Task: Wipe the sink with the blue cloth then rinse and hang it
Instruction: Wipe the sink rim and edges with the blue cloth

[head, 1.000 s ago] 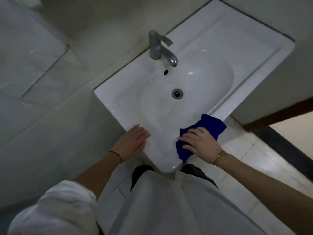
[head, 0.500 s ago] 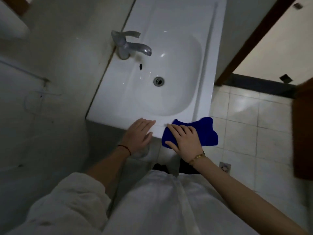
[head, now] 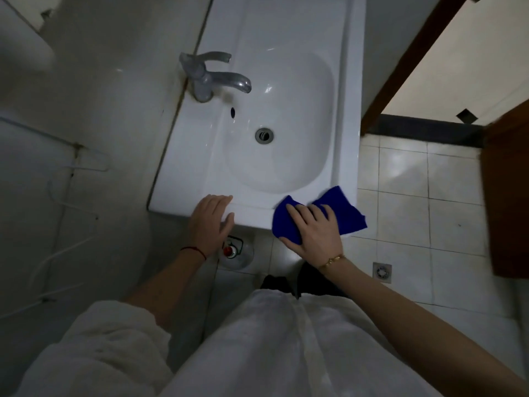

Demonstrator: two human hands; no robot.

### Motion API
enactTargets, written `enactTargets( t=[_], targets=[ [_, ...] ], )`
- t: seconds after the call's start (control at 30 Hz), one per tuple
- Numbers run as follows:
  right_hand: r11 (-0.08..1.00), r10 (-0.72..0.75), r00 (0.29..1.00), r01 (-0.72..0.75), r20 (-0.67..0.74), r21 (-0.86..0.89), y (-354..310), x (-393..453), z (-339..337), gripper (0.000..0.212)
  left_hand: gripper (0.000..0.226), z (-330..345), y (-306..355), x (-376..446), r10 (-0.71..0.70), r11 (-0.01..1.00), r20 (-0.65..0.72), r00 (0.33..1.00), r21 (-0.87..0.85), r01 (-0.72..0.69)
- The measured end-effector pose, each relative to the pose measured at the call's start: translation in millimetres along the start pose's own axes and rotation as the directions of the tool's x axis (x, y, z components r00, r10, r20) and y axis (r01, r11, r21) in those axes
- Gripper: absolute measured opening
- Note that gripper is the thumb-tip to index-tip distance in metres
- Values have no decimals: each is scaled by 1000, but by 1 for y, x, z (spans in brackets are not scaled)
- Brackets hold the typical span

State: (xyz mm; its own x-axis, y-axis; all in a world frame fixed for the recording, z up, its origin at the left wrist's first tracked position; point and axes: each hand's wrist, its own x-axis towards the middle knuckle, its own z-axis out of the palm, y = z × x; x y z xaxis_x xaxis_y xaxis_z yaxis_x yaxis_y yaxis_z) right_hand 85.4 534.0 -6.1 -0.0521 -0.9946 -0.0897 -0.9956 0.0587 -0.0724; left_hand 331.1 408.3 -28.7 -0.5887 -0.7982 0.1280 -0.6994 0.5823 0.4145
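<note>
1. The blue cloth (head: 320, 216) lies on the near right corner of the white sink (head: 197, 156), overhanging its edge.
2. The right hand (head: 316, 232) presses it flat, fingers straight.
3. The left hand (head: 210, 222) rests open-palmed on the near rim.

No legible text, label, brand mark, number or sign is found on any surface in view.
</note>
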Motion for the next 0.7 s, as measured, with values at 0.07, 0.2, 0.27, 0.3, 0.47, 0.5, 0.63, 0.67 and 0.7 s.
enactTargets(
  t=[0.07, 0.2, 0.27, 0.3, 0.47, 0.5, 0.63, 0.67, 0.7],
  targets=[
    [999, -47, 999, 47, 15, 12, -18, 14, 0, 72, 43, -7, -5, -2, -46, 999, -12, 999, -1, 46],
    [993, -114, 993, 114, -8, 32, -11, 15, -2, 74, 44, -19, -11, -3, -18, 1000, 2, 1000, -4, 18],
    [994, -109, 993, 110, -48, 22, 11, 0, -2, 74, 43, -22, -13, -3, -4, 1000, 10, 1000, -4, 4],
    [994, -106, 992, 107, -64, 10, 21, -7, -1, 74, 43, -23, -15, -3, -7, 1000, 12, 1000, -2, 7],
    [997, -65, 994, 62, -86, -42, 12, -1, 6, 72, 40, -32, -27, -5, -14, 1000, 20, 1000, 11, 14],
    [997, -70, 994, 67, -84, -47, 0, 6, 7, 72, 36, -33, -30, -5, -20, 1000, 16, 1000, 11, 20],
    [990, -140, 989, 139, -48, -22, -51, 42, 9, 71, 38, -35, -40, -6, -79, 997, -4, 997, -6, 78],
    [987, -160, 986, 159, -37, -11, -68, 54, 9, 70, 40, -35, -42, -7, -77, 997, -8, 997, -4, 77],
    [983, -183, 983, 183, -23, 1, -86, 66, 8, 70, 42, -36, -46, -7, -98, 995, -13, 995, -3, 98]
  ],
)
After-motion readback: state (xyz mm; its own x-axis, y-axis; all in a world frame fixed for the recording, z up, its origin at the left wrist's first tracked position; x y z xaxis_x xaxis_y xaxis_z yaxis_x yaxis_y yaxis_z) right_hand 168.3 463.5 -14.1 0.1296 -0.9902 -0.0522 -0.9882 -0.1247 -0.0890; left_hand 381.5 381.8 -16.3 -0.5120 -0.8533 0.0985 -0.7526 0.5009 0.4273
